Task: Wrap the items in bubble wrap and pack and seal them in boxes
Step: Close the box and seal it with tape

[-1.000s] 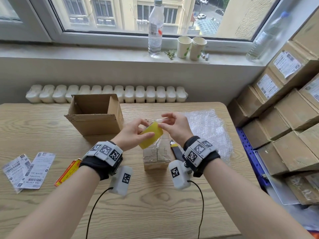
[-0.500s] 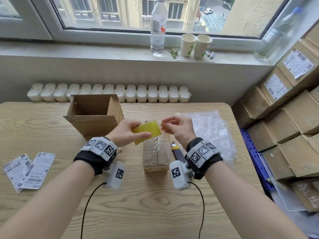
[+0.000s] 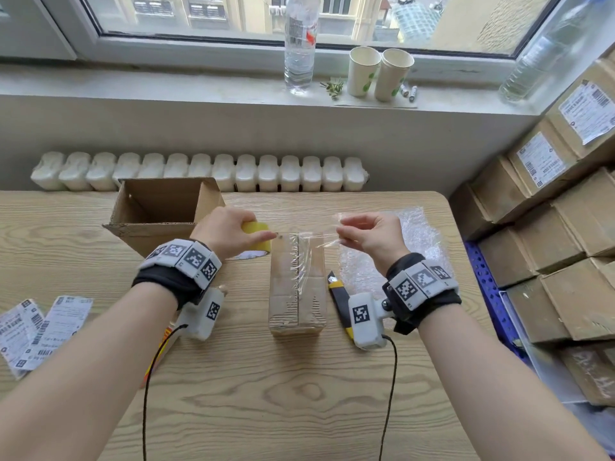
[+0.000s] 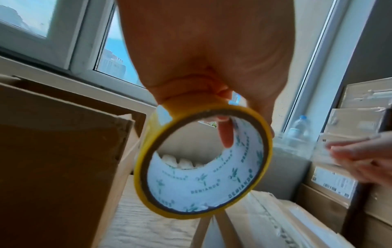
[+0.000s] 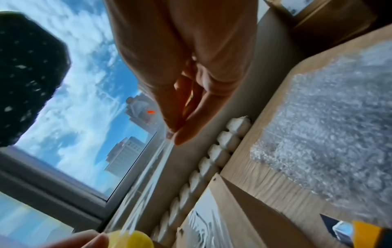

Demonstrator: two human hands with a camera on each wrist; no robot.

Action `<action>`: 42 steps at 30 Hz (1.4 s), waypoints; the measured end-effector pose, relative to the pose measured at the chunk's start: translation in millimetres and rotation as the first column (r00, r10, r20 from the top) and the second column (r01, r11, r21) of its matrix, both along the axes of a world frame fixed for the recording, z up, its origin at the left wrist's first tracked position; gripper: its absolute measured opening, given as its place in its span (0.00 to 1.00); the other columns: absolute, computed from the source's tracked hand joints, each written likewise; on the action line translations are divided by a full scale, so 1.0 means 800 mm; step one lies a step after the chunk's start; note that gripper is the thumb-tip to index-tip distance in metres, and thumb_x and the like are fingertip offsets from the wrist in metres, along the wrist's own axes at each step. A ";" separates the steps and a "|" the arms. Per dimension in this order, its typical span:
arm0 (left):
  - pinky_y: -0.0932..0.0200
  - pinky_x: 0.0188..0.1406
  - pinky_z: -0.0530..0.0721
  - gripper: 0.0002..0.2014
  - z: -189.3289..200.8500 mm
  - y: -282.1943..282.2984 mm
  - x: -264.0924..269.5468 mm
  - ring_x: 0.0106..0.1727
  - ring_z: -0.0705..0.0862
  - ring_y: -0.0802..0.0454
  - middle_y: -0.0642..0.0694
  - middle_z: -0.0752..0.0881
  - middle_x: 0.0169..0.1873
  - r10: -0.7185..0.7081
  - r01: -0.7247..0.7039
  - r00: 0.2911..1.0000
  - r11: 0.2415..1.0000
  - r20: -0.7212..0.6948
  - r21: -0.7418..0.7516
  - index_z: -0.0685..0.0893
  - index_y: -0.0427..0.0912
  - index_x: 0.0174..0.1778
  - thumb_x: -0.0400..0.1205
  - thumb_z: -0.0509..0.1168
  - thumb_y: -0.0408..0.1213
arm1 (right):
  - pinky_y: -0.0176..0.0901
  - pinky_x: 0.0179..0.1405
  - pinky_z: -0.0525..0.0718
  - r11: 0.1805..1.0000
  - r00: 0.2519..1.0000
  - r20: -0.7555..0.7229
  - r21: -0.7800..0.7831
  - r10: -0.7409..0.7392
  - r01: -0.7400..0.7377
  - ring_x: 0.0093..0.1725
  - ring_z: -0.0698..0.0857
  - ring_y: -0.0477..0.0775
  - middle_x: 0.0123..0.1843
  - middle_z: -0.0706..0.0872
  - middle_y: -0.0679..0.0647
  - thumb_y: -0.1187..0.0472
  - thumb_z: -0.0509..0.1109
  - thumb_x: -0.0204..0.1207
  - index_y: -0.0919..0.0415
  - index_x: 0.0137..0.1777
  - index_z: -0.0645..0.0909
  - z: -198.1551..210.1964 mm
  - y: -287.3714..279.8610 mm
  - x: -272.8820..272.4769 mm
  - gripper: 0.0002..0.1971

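Your left hand (image 3: 229, 232) grips the yellow roll of clear packing tape (image 4: 203, 161), one finger through its core; the white liner reads "DEMIANDE". Your right hand (image 3: 372, 236) pinches the free end of the clear tape strip (image 3: 306, 235), stretched above the small closed cardboard box (image 3: 297, 284) on the wooden table (image 3: 299, 394). Barcoded white shipping labels (image 3: 40, 331) lie far left; their text is unreadable.

Left hand (image 3: 229, 232) hides most of the tape roll (image 3: 258, 229). Label print on stacked boxes (image 3: 545, 181), right edge, too small to read. Right-wrist view blurred; yellow knife (image 5: 367, 233) cut off lower right.
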State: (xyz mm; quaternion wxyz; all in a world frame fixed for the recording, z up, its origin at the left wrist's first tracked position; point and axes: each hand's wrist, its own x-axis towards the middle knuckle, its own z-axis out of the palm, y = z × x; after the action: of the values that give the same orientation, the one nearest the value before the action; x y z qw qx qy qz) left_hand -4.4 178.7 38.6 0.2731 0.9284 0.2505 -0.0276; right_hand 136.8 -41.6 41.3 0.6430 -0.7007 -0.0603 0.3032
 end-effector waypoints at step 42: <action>0.56 0.34 0.80 0.26 -0.065 0.028 0.053 0.40 0.81 0.50 0.49 0.82 0.32 0.089 -0.081 0.973 0.996 -0.212 0.048 0.81 0.44 0.34 0.69 0.68 0.67 | 0.48 0.82 0.54 0.655 0.701 0.390 -0.742 0.597 -0.145 0.84 0.50 0.51 0.86 0.47 0.51 0.53 0.71 0.76 0.53 0.84 0.48 -0.064 0.058 0.013 0.43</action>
State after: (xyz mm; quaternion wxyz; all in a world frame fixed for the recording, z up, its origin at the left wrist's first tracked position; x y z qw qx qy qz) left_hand 38.3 201.1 -13.1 0.2275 0.9136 0.3183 -0.1106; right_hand 147.4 4.5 -9.8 0.2147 -0.9079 -0.3019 0.1960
